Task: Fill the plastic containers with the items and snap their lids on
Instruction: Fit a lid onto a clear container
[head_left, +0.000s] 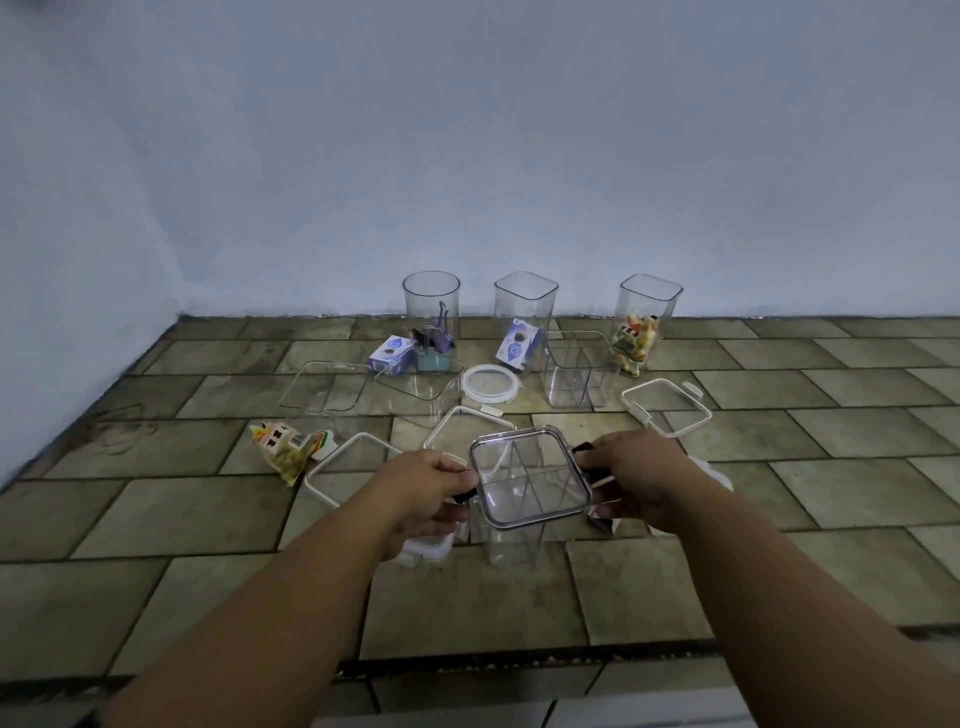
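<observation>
Loose lids — snack bag — flank hands.

We see both hands at a clear square container standing on the tiled floor, its lid on top. The left hand grips the dark latch on the lid's left side; the right hand grips the latch on the right. Dividers show through the lid. Against the wall stand three tall containers: a round one with binder clips, a square one with a small packet, and another holding colourful pieces. Loose lids lie between, including a round lid. A snack bag lies at left.
</observation>
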